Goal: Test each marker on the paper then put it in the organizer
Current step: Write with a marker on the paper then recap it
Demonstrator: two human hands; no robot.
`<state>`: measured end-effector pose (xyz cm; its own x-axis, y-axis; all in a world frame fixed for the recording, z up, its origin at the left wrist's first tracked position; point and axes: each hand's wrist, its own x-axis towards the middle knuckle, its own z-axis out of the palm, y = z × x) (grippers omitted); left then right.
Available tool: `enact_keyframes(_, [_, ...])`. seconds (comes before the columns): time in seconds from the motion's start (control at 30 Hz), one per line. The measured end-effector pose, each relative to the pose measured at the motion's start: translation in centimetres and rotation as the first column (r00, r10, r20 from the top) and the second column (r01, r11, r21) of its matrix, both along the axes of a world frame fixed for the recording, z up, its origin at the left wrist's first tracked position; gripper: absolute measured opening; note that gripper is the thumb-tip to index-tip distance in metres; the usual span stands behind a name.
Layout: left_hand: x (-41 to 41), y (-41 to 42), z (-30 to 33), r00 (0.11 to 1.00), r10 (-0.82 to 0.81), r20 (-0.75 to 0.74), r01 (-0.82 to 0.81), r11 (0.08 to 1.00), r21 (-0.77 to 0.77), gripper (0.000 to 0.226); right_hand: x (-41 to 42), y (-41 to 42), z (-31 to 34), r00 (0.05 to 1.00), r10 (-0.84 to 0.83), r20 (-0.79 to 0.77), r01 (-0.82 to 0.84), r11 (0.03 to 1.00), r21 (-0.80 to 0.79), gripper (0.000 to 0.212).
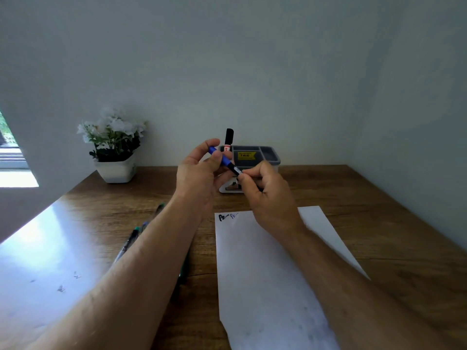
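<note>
A blue-capped marker [228, 164] is held in the air between both hands, above the desk and in front of the grey organizer [271, 157]. My left hand [199, 170] grips its blue cap end. My right hand [262, 188] pinches the black barrel end. A black-capped marker [229, 138] stands upright in the organizer's left compartment. The white paper [265, 274] lies under my right forearm, with two small scribbles [227, 216] at its top left corner. Several more markers [134, 236] lie on the desk, partly hidden by my left forearm.
A white pot of white flowers [115, 147] stands at the back left near the wall. The wooden desk [379, 210] ends at walls behind and to the right. Bright glare covers the desk's left part.
</note>
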<state>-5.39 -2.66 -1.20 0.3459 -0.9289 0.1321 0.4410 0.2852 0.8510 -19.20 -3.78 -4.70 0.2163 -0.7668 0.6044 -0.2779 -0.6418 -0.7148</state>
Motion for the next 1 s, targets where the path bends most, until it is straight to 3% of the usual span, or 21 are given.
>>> enact_keyframes(0.43, [-0.3, 0.3, 0.1, 0.999, -0.025, -0.034, 0.025, 1.0, 0.002, 0.029, 0.0, -0.5, -0.1, 1.0, 0.022, 0.022, -0.024, 0.994, 0.102, 0.02])
enact_keyframes(0.7, [-1.7, 0.3, 0.0, 0.996, 0.014, 0.093, -0.009, 0.999, -0.044, 0.067, 0.0, -1.1, 0.0, 0.996, -0.017, -0.088, 0.017, 1.0, -0.003, 0.012])
enact_keyframes(0.83, [-1.9, 0.3, 0.5, 0.965, 0.099, 0.245, -0.085, 0.994, -0.067, 0.041, -0.5, -1.4, -0.2, 0.981, -0.133, -0.141, 0.122, 0.989, -0.083, 0.022])
enact_keyframes(1.0, [-2.6, -0.4, 2.8, 0.914, 0.179, 0.364, -0.149, 0.983, -0.111, 0.032, -1.0, -2.4, -0.1, 0.946, -0.323, -0.04, 0.324, 0.946, 0.022, 0.019])
